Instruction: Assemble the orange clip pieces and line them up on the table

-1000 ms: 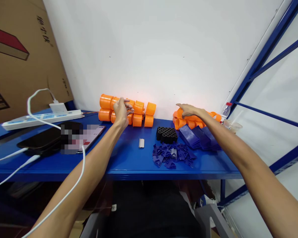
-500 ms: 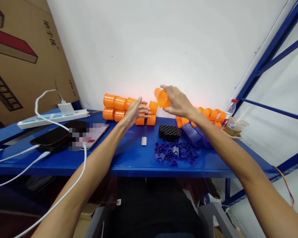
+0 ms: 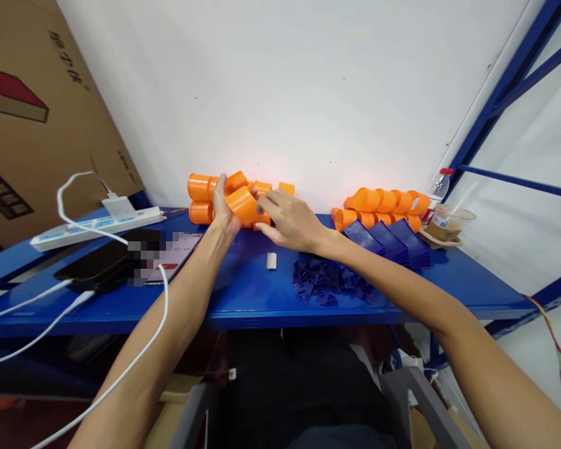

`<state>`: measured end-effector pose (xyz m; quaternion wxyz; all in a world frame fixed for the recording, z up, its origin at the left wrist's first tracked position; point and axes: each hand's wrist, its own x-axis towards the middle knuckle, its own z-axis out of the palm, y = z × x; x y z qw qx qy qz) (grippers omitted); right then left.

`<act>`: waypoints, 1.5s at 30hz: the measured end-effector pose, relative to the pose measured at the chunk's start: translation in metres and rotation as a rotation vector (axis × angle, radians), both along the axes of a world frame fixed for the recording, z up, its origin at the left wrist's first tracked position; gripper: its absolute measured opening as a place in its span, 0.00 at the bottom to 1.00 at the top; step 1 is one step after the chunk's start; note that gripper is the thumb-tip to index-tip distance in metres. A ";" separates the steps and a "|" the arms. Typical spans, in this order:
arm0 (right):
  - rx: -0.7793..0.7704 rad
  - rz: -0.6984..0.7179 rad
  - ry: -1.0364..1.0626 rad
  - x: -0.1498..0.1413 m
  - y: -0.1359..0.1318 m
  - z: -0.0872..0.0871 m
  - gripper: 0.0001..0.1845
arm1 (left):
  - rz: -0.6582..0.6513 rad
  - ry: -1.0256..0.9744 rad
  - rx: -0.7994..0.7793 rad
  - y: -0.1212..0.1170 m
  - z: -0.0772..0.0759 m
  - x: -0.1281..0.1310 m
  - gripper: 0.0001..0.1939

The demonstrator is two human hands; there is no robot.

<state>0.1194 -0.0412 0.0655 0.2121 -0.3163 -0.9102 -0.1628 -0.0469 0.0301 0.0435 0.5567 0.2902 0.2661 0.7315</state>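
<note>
My left hand (image 3: 223, 209) is wrapped round the left side of a tilted orange plastic cup (image 3: 243, 206), holding it just above the table. My right hand (image 3: 292, 221) is at the cup's right end, its thumb and bent fingers closed about that end; the fingertips are partly hidden. Behind my hands, orange cups (image 3: 199, 187) lie on their sides in two stacked rows against the wall. Another tilted orange piece (image 3: 236, 181) shows just above the held cup; whether it is joined to it I cannot tell.
A small pale strip (image 3: 272, 260) lies in front. To the right are dark blue clips (image 3: 327, 282), blue plates (image 3: 393, 243), more orange cups (image 3: 386, 201), a drink cup (image 3: 449, 224) and a bottle (image 3: 439, 184). Left are a power strip (image 3: 98, 228), phone (image 3: 182, 252) and white cable (image 3: 156, 330).
My right hand has carried an orange cup down and left to my left hand. The left hand, previously open, has closed round the cup. The view has shifted slightly.
</note>
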 end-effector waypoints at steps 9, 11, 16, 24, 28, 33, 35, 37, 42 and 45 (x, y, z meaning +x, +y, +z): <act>-0.526 -0.113 -0.300 -0.001 -0.001 -0.031 0.07 | 0.020 -0.038 -0.029 0.011 -0.002 -0.001 0.21; -0.573 -0.134 -0.264 -0.002 0.003 -0.036 0.05 | 0.028 -0.004 -0.037 0.010 -0.003 0.001 0.22; -0.636 -0.139 -0.177 -0.001 0.008 -0.040 0.06 | 0.048 0.030 -0.031 0.011 -0.004 0.000 0.22; -0.628 -0.111 0.053 0.011 0.010 -0.031 0.10 | 0.016 0.025 -0.016 0.006 -0.002 0.001 0.18; -0.754 0.102 0.528 0.036 0.018 -0.015 0.10 | -0.157 0.075 -0.052 -0.002 0.001 0.001 0.21; -0.956 0.235 1.239 0.071 0.031 -0.001 0.10 | -0.397 0.205 -0.153 -0.003 0.001 0.007 0.25; -0.996 0.184 1.462 0.078 0.038 -0.002 0.09 | -0.458 0.223 -0.170 -0.001 -0.003 0.011 0.26; -0.978 0.075 1.587 0.080 0.044 -0.007 0.10 | -0.494 0.248 -0.190 0.000 -0.007 0.015 0.25; -0.755 -0.115 1.579 0.072 0.053 -0.023 0.16 | -0.547 0.289 -0.180 -0.010 -0.012 0.024 0.25; -0.755 -0.045 1.551 0.065 0.051 -0.028 0.16 | -0.553 0.298 -0.198 -0.019 -0.009 0.030 0.26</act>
